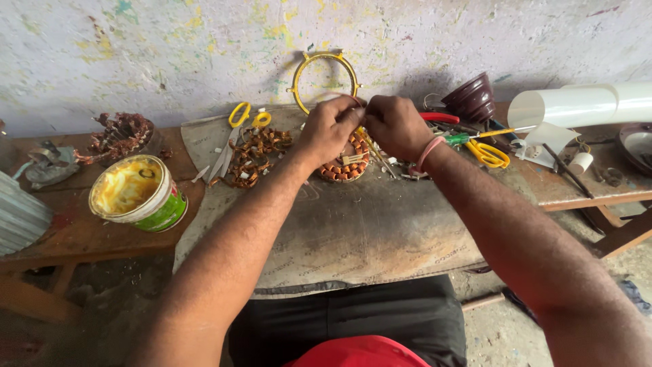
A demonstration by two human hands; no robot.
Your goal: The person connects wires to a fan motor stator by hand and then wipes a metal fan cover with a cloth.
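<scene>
Stator: round copper-wound stator (346, 163) is lying flat on the grey mat (367, 231), far centre, orange-brown coils ringing a pale metal core; its far edge is hiding under both hands.
Left hand: left hand (331, 129) is curling over the stator's far-left rim, fingertips pressed together, seemingly pinching something thin; what it is cannot be told.
Right hand: right hand (396, 126) is closing in knuckle to knuckle with the left, fingers bunched over the same spot; whether it is gripping anything cannot be told. A pink band is sitting on its wrist.
Left of stator: loose copper windings (252, 158) are piling up on the mat, with yellow-handled scissors (241, 126) just beyond them.
Far left: yellow-filled tub (136, 191) is standing on the wooden bench (75, 238).
Behind hands: yellow ring (324, 81) is leaning against the wall.
Right: yellow-handled pliers (485, 153) are lying near a white rolled sheet (577, 105).
</scene>
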